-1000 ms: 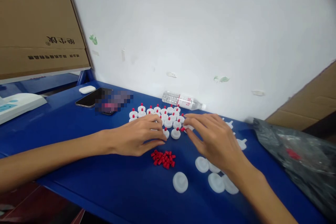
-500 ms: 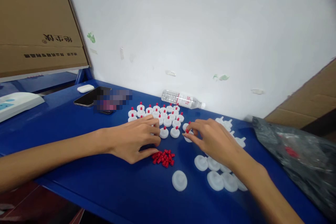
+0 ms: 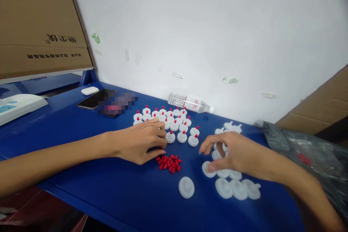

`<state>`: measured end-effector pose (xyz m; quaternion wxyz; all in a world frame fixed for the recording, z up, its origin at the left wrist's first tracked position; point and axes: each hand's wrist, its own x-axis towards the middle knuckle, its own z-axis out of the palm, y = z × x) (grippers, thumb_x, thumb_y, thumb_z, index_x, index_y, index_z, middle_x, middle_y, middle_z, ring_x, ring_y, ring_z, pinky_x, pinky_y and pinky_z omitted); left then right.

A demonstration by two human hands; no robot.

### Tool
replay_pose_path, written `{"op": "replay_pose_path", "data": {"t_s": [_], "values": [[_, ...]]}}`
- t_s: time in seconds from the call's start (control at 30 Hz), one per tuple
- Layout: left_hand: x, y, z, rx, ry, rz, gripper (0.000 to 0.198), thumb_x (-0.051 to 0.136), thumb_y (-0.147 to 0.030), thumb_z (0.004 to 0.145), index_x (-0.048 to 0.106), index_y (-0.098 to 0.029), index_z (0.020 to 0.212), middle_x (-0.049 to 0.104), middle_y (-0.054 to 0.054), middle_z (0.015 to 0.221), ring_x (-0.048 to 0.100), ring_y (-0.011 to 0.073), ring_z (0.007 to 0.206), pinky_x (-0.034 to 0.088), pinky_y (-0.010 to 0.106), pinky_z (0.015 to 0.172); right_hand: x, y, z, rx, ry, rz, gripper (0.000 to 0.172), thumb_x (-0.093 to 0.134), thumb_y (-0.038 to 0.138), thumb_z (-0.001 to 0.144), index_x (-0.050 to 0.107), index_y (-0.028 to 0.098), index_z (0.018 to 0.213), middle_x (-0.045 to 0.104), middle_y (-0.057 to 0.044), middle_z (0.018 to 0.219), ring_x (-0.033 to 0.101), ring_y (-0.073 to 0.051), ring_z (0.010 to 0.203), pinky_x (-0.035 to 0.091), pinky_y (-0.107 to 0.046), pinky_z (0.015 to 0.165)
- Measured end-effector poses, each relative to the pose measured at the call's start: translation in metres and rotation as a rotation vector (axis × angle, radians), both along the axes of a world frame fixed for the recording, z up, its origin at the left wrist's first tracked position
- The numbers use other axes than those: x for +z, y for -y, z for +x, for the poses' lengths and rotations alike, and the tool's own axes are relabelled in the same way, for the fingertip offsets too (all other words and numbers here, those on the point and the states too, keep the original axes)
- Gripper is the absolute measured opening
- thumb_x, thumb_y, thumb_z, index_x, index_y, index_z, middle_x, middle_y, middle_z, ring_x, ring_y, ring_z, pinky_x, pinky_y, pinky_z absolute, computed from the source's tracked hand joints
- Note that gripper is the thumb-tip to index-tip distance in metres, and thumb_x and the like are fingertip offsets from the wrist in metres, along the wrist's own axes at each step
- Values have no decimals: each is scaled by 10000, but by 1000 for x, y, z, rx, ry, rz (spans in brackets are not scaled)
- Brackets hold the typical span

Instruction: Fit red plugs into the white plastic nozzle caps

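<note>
My left hand (image 3: 145,141) rests at the left edge of a small pile of red caps (image 3: 170,163), its fingers curled and thumb tip close to the index finger. What those fingers hold, if anything, is hidden. My right hand (image 3: 231,152) is open, thumb and fingers apart, above several translucent white discs with spouts (image 3: 223,187). Its thumb is over the nearest disc (image 3: 208,169). One white disc (image 3: 186,187) lies apart in front of the caps. Behind my left hand stand rows of white discs topped with red caps (image 3: 182,136); a capped disc (image 3: 193,140) sits at their right end.
A clear plastic bottle (image 3: 190,103) lies along the wall. Two phones (image 3: 94,100) and a white case (image 3: 90,91) are at the back left, near a white device (image 3: 23,107). A dark plastic bag (image 3: 307,152) lies at right; a cardboard box (image 3: 43,25) stands at left.
My right hand has let go of the red-capped disc at the row's right end, moved right and opened over the uncapped discs. My left hand has barely moved.
</note>
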<state>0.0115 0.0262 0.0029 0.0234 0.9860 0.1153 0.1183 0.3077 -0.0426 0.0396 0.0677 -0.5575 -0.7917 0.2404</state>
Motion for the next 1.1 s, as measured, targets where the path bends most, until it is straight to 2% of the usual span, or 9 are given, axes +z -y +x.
{"op": "replay_pose_path", "data": {"t_s": [0.13, 0.33, 0.4, 0.53, 0.63, 0.7, 0.83, 0.97, 1.1], "values": [[1, -1, 0, 35, -1, -5, 94, 595, -209, 957, 683, -182, 936, 670, 58, 860, 541, 226, 880, 415, 362, 834, -16, -2, 0, -38, 73, -29, 392, 875, 159, 597, 777, 348, 927, 721, 55, 801, 635, -130, 603, 413, -211, 482], [3, 1, -1, 22, -8, -21, 69, 658, -244, 923, 680, -189, 888, 669, 43, 820, 544, 224, 858, 422, 363, 836, -24, -6, -3, 20, 144, 170, 151, 834, 310, 724, 770, 336, 858, 748, 20, 828, 686, -180, 634, 420, -260, 496], [1, 0, -1, 10, 6, -16, 42, 672, -222, 913, 679, -191, 885, 674, 39, 820, 552, 218, 853, 430, 353, 831, -25, -5, -6, 22, 175, 246, 120, 821, 301, 745, 769, 329, 850, 747, 19, 778, 689, -187, 626, 405, -267, 492], [-2, -3, 0, -12, 51, 1, 21, 658, -187, 923, 675, -193, 912, 679, 42, 824, 574, 213, 847, 448, 334, 813, -30, 0, -11, 6, 251, 412, 91, 810, 311, 766, 766, 315, 846, 708, 25, 667, 625, -164, 490, 359, -279, 467], [-2, -3, 1, -11, 81, 4, 77, 612, -163, 943, 666, -182, 993, 684, 54, 876, 584, 208, 855, 458, 323, 797, -33, 3, -15, 39, 289, 493, 75, 798, 318, 777, 759, 301, 839, 673, 26, 611, 607, -167, 460, 332, -284, 445], [-2, -2, 2, 0, 107, 7, 111, 568, -161, 961, 656, -172, 1028, 682, 64, 908, 588, 205, 862, 463, 322, 796, -31, 4, -19, 64, 311, 483, 120, 795, 260, 776, 763, 296, 886, 706, 19, 680, 656, -185, 531, 373, -288, 471], [-2, 1, 2, 26, 188, 14, 128, 527, -159, 962, 642, -160, 1017, 679, 78, 935, 607, 199, 865, 483, 319, 808, -23, 6, -28, 103, 294, 499, 221, 747, 200, 824, 750, 249, 1039, 753, -26, 921, 736, -238, 786, 505, -321, 620], [-5, 1, 0, 13, 287, 25, 169, 513, -125, 955, 640, -161, 1060, 702, 87, 959, 654, 199, 911, 514, 329, 856, -21, 7, -35, 84, 245, 613, 241, 647, 227, 915, 693, 217, 1152, 719, -55, 1036, 725, -206, 747, 538, -327, 636], [-9, -2, 0, -11, 343, 46, 179, 521, -98, 948, 649, -164, 1055, 724, 85, 953, 674, 192, 908, 528, 321, 848, -22, 8, -43, 45, 207, 671, 233, 568, 332, 986, 626, 223, 1184, 709, -66, 1093, 721, -210, 728, 528, -336, 615]]}}
